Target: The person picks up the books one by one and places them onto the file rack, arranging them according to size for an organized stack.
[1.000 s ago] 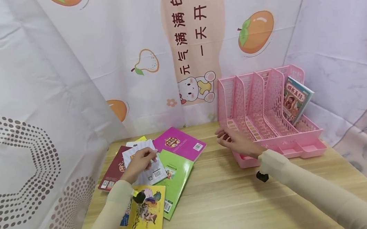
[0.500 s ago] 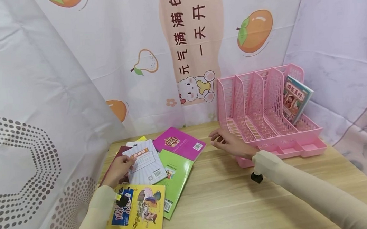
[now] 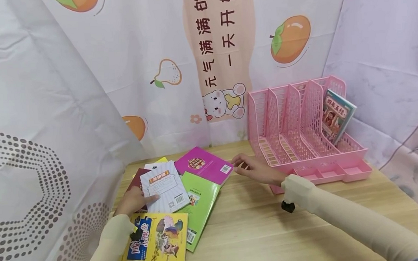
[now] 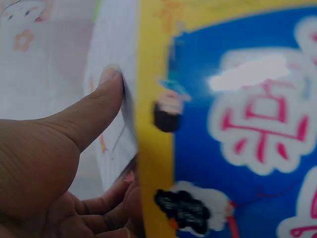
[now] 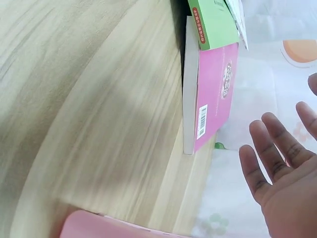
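My left hand (image 3: 132, 200) is at the left edge of a white book (image 3: 164, 190) that lies on the pile. In the left wrist view the thumb (image 4: 101, 96) presses on the white cover and the other fingers curl under its edge, so the book is pinched. Right beside this hand lies a yellow book (image 3: 168, 243) with a blue panel. My right hand (image 3: 255, 169) hovers by the corner of a magenta book (image 3: 211, 166). The right wrist view shows its fingers loosely spread, holding nothing. A green book (image 3: 200, 209) lies between the white and magenta ones.
On the right stands a pink file rack (image 3: 303, 163) with several slots, holding one upright, leaning book (image 3: 336, 118) in its rightmost slot. A maroon book (image 3: 137, 179) shows partly under the white one. Curtains (image 3: 159, 121) hang behind the wooden table (image 3: 249, 227).
My left hand has drawn back from over the white book to its left edge and then lower along it, gripping there. My right hand has moved left, to the magenta book's corner.
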Motion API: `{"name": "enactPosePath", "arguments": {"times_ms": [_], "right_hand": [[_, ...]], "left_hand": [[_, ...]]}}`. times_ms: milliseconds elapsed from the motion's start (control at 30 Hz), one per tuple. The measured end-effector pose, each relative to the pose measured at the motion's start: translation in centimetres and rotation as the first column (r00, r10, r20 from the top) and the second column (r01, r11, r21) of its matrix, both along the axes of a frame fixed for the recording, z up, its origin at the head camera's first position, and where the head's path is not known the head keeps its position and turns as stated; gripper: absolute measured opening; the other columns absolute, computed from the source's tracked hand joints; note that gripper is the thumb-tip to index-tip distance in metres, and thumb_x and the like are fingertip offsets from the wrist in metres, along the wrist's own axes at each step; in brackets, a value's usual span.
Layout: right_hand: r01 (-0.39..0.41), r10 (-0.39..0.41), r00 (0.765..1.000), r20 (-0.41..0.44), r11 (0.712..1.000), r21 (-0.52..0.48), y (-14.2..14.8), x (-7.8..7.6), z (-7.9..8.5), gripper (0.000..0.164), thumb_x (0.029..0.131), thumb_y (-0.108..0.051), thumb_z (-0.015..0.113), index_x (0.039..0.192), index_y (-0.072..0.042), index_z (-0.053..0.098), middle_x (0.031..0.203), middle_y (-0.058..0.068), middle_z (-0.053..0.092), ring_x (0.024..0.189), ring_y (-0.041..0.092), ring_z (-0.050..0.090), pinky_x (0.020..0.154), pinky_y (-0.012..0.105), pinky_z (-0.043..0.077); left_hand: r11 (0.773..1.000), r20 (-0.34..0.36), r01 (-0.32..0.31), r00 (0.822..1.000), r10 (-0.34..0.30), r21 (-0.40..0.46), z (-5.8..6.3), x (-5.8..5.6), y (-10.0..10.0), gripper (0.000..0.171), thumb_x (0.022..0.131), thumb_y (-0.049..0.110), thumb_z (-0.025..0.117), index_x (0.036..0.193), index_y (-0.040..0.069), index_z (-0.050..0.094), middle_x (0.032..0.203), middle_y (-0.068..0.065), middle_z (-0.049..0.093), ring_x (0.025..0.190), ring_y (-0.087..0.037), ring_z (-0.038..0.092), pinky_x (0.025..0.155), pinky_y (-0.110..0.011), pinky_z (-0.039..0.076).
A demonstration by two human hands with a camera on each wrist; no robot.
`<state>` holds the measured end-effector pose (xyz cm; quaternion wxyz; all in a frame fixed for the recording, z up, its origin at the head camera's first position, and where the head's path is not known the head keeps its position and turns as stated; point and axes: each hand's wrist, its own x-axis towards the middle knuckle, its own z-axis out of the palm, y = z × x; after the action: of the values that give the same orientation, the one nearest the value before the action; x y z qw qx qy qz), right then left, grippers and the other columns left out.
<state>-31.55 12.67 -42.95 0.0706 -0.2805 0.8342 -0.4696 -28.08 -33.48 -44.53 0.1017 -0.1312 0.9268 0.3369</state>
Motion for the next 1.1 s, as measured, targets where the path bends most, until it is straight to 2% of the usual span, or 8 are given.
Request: {"name": "enactPosePath", "arguments": {"times_ms": [133,200,400,533,667,733,900,1100], "right_hand": [[-0.034,0.034,0.999,-0.007,0.999,0.003,-0.4,0.0,0.1,0.025,0.109,-0.026,0.055,0.131,-0.016,0.058,0.126,0.005,0.064,0.111,0.029,0.061,0.090,0.042,0.052],[-0.042,0.042,0.999,-0.011,0.999,0.016,-0.6,0.1,0.1,0.024,0.109,-0.024,0.053,0.131,-0.016,0.058,0.125,0.005,0.064,0.113,0.029,0.061,0.091,0.043,0.052],[-0.068,0.074,0.995,-0.060,0.993,0.095,-1.0,0.3,-0.3,0.019,0.110,-0.016,0.051,0.126,-0.015,0.061,0.125,0.007,0.066,0.116,0.029,0.062,0.094,0.045,0.053],[-0.111,0.123,0.989,-0.079,0.984,0.141,-1.2,0.2,-0.9,0.018,0.109,-0.011,0.050,0.122,-0.013,0.062,0.123,0.007,0.068,0.116,0.032,0.063,0.095,0.046,0.053],[-0.123,0.135,0.989,-0.063,0.979,0.160,-1.2,0.3,-1.1,0.018,0.108,-0.007,0.050,0.119,-0.012,0.063,0.125,0.010,0.068,0.116,0.031,0.064,0.097,0.048,0.052],[-0.123,0.132,0.990,-0.051,0.979,0.161,-1.2,0.4,-1.2,0.018,0.108,-0.006,0.050,0.119,-0.012,0.063,0.126,0.011,0.067,0.117,0.031,0.063,0.098,0.049,0.052],[-0.127,0.137,0.989,-0.049,0.977,0.169,-1.4,0.6,-1.3,0.019,0.108,-0.005,0.049,0.119,-0.012,0.063,0.129,0.018,0.066,0.120,0.033,0.063,0.100,0.050,0.051],[-0.115,0.131,0.989,-0.073,0.974,0.194,-1.2,0.5,-1.8,0.018,0.107,-0.003,0.051,0.119,-0.006,0.064,0.126,0.019,0.067,0.113,0.030,0.065,0.095,0.046,0.054]], "left_hand": [[0.995,-0.005,0.031,0.999,-0.031,-0.098,-0.2,0.0,-0.2,0.069,0.083,0.048,0.085,0.132,0.005,0.063,0.091,-0.007,0.072,0.066,-0.024,0.070,0.069,-0.047,0.062],[0.995,-0.001,0.033,0.999,-0.033,-0.096,-0.2,0.0,-0.1,0.070,0.083,0.049,0.084,0.134,0.006,0.063,0.091,-0.008,0.072,0.066,-0.024,0.070,0.066,-0.045,0.062],[1.000,0.009,0.010,1.000,-0.010,0.022,-0.1,0.1,0.4,0.070,0.084,0.045,0.084,0.139,0.009,0.059,0.094,-0.009,0.073,0.066,-0.026,0.072,0.059,-0.042,0.062],[0.997,0.005,-0.025,1.000,0.024,0.079,0.1,0.0,0.3,0.052,0.090,0.033,0.082,0.126,0.002,0.062,0.086,-0.012,0.070,0.062,-0.023,0.068,0.056,-0.034,0.058],[0.986,-0.013,-0.067,0.997,0.070,0.153,0.1,-0.5,-0.1,0.035,0.097,0.024,0.075,0.112,-0.004,0.061,0.081,-0.014,0.064,0.058,-0.022,0.057,0.054,-0.030,0.045],[0.978,-0.006,-0.088,0.996,0.090,0.190,-0.1,-0.8,-0.2,0.036,0.098,0.022,0.073,0.117,-0.005,0.060,0.090,-0.016,0.065,0.065,-0.023,0.057,0.058,-0.031,0.043],[0.950,0.017,-0.143,0.989,0.144,0.278,-0.5,-1.4,-0.2,0.044,0.104,0.022,0.064,0.138,-0.004,0.053,0.120,-0.021,0.064,0.093,-0.029,0.064,0.070,-0.033,0.051],[0.938,-0.037,-0.115,0.990,0.134,0.328,-0.4,-1.9,0.4,0.037,0.107,0.017,0.056,0.133,-0.009,0.051,0.116,-0.024,0.063,0.088,-0.028,0.066,0.067,-0.034,0.055]]}}
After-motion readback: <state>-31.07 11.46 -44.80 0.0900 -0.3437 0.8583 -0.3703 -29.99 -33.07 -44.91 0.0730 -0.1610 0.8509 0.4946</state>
